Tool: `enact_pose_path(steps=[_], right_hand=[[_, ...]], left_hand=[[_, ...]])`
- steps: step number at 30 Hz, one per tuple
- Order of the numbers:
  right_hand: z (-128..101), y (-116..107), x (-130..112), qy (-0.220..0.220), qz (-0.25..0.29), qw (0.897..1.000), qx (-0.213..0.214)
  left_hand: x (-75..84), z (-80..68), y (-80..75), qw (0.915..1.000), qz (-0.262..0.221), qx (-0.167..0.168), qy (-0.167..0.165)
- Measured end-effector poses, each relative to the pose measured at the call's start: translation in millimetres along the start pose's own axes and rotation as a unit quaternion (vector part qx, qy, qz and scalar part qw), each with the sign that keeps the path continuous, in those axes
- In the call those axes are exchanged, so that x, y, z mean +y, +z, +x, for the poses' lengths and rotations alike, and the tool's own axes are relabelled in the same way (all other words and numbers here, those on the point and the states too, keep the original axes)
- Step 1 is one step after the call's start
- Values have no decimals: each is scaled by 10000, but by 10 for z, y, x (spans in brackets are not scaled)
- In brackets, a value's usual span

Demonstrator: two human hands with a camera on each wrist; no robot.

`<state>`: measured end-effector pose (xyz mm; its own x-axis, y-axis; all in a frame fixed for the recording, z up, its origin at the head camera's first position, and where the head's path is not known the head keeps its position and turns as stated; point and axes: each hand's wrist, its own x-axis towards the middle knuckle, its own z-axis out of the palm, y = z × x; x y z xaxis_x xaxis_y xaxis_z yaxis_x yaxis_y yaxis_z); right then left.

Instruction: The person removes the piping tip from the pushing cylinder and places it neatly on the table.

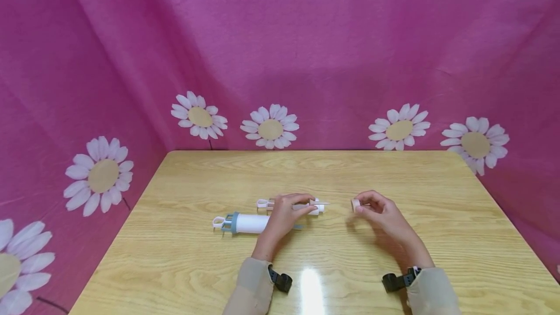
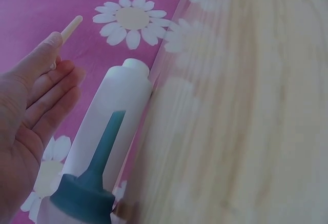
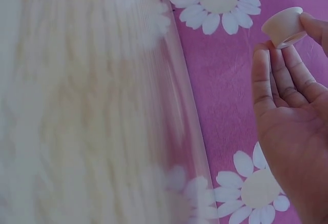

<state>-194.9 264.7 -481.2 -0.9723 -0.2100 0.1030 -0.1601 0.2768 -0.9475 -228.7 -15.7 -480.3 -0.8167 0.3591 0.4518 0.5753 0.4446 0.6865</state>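
Note:
My left hand [image 1: 285,214] pinches a slim, cream-white tapered nozzle [image 2: 72,28] between thumb and index finger, its narrow tip pointing right. In my right hand [image 1: 387,215], thumb and fingertips grip a short white ring-shaped cap [image 3: 283,27], wider at one end. The cap is a small gap to the right of the nozzle tip. Under and behind my left hand lies a white syringe-like tube [image 2: 115,90] with a looped handle, partly hidden by the hand. Nearer me lies a second white tube [image 1: 251,223] with blue-grey end fittings and a blue-grey nozzle [image 2: 106,144].
Both tubes lie on a light wood-grain table [image 1: 350,266]. A pink curtain [image 1: 332,52] printed with daisies hangs behind the table's back edge and along its sides. Each wrist wears a black camera strap.

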Motion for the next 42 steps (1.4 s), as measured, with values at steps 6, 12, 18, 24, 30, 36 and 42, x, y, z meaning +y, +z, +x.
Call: enact_pose_path(steps=[6, 12, 18, 24, 30, 36, 42], right_hand=[[-49, -79, 8, 22, -56, 9999, 96], [-85, -161, 47, 80, -67, 9998, 165], [-124, -235, 79, 115, -118, 9996, 237], [-177, -309, 87, 196, -151, 9992, 328], [-225, -382, 127, 280, -203, 9985, 425], [-266, -438, 139, 278, -394, 9978, 465], [-272, -453, 142, 252, -465, 9973, 518]], left_hand=[[32, 21, 59, 10000, -25, 2, 33], [68, 55, 133, 9998, -170, -78, 76], [91, 72, 212, 9995, -191, -118, 203], [111, 98, 286, 9994, -236, -115, 222], [130, 116, 370, 9990, -355, -90, 253], [152, 127, 424, 9986, -446, -99, 257], [160, 124, 442, 9986, -482, -76, 201]])
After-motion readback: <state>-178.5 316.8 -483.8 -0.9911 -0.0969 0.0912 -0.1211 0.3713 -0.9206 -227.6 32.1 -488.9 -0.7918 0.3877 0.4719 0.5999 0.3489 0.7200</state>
